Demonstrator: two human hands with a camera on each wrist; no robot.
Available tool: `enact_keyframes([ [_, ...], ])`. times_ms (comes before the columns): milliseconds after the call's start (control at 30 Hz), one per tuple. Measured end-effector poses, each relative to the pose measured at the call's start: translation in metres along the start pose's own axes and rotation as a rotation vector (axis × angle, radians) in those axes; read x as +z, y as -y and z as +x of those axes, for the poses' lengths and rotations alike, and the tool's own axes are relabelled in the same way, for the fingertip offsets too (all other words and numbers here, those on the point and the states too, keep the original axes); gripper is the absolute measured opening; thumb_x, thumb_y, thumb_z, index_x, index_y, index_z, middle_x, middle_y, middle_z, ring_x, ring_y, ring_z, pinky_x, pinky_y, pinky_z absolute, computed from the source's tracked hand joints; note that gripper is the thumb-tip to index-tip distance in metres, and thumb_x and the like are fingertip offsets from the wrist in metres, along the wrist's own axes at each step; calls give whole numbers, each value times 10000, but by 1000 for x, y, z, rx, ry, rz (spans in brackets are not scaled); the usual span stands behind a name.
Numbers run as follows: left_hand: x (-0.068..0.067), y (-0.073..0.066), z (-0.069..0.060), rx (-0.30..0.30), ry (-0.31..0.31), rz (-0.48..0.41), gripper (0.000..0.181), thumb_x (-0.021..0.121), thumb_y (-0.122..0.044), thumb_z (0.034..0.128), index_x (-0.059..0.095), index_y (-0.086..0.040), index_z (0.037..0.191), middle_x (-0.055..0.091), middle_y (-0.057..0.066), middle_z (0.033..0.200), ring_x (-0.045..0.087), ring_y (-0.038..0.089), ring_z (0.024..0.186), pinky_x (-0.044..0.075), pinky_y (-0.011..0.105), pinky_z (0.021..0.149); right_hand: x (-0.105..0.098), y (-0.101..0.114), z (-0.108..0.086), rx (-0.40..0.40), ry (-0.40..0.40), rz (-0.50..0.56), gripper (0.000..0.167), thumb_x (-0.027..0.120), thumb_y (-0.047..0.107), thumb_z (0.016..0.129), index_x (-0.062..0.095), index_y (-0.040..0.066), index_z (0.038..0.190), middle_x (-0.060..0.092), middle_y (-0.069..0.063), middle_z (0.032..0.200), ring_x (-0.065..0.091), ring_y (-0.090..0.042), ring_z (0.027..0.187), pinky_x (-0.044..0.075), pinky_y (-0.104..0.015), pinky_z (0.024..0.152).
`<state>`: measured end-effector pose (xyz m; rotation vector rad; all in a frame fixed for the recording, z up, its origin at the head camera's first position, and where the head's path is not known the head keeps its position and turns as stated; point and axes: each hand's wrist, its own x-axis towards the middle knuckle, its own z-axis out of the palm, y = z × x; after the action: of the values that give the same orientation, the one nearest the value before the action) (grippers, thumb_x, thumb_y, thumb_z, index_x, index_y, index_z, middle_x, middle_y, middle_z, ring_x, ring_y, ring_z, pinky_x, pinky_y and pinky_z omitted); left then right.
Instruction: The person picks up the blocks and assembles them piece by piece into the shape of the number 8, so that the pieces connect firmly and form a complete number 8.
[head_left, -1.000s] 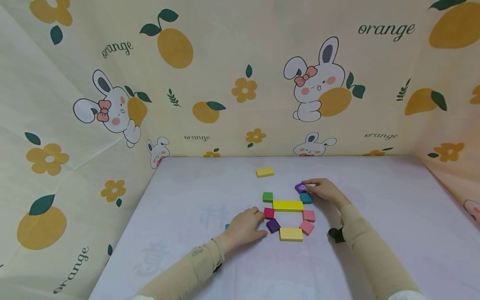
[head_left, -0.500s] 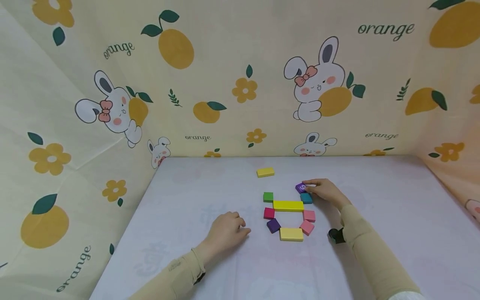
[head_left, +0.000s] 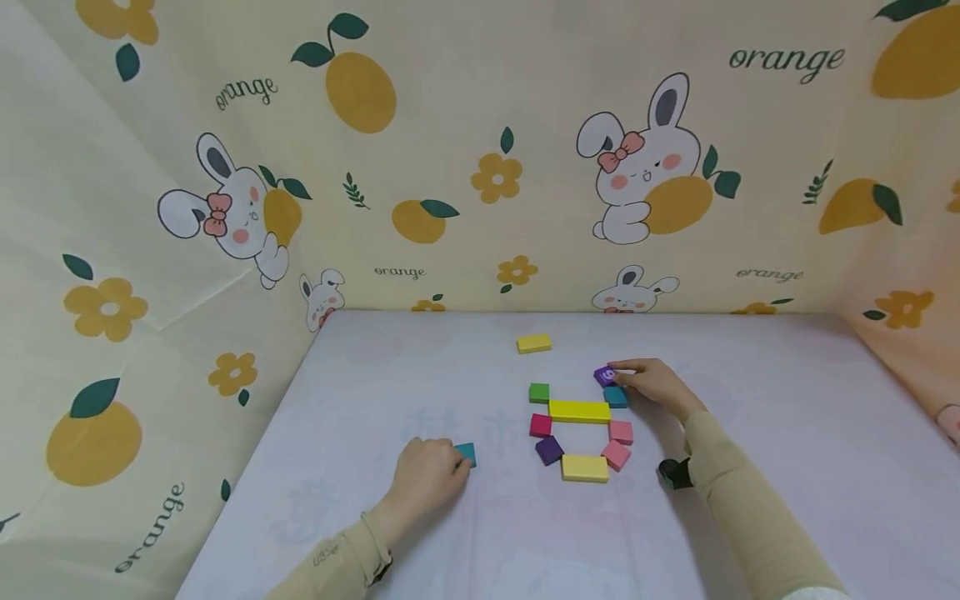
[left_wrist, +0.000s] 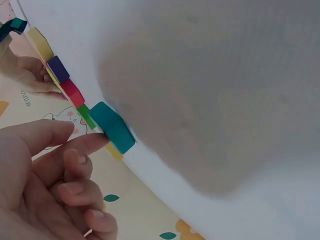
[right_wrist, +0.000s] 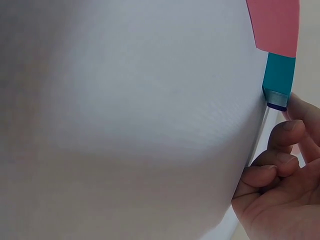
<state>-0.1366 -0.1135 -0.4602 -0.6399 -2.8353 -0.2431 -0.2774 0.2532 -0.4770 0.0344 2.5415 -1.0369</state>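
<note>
In the head view my left hand (head_left: 427, 479) is at a teal block (head_left: 466, 454) on the table, left of an arrangement of coloured blocks. The left wrist view has one fingertip touching this teal block (left_wrist: 114, 127), while another finger stands apart from it. My right hand (head_left: 654, 385) pinches a purple block (head_left: 603, 376) with a white mark, at the arrangement's upper right. Just below that lies another teal block (head_left: 616, 397). Fingers of the right hand (right_wrist: 285, 180) are curled in the right wrist view, where the purple block is mostly hidden.
A long yellow block (head_left: 579, 412) spans the arrangement, with a green block (head_left: 539, 392), red block (head_left: 541, 425), dark purple block (head_left: 550, 451), pale yellow block (head_left: 585, 468) and pink blocks (head_left: 620, 432) around it. Another yellow block (head_left: 534, 343) lies farther back. A printed cloth stands behind the table.
My left hand has drawn back leftward from the red and dark purple blocks and now touches the teal block. The right hand stays at the purple block.
</note>
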Motion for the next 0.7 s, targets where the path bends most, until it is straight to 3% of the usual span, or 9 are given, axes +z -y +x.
enact_keyframes([
  [167, -3, -2, -1, -11, 53, 2, 497, 631, -235, 842, 371, -173, 423, 328, -97, 440, 229, 36, 440, 218, 189, 493, -1, -1, 1, 8, -5, 7, 486, 493, 328, 946, 442, 118, 1381, 479, -232, 1267, 416, -305, 1040, 380, -406, 863],
  [567, -8, 1, -1, -2, 112, -20, 496, 618, -218, 863, 262, -177, 520, 208, -102, 465, 200, 47, 449, 191, 197, 475, 0, -2, 2, -7, -15, 1, 489, 503, 350, 942, 460, 115, 1369, 480, -221, 1259, 421, -292, 1017, 364, -346, 801],
  [700, -7, 1, 2, -14, 127, -41, 487, 603, -215, 877, 256, -173, 538, 177, -96, 487, 180, 54, 461, 176, 199, 473, 0, -2, 2, -12, -21, 1, 478, 504, 333, 944, 464, 111, 1366, 540, -151, 1020, 448, -235, 903, 355, -317, 751],
])
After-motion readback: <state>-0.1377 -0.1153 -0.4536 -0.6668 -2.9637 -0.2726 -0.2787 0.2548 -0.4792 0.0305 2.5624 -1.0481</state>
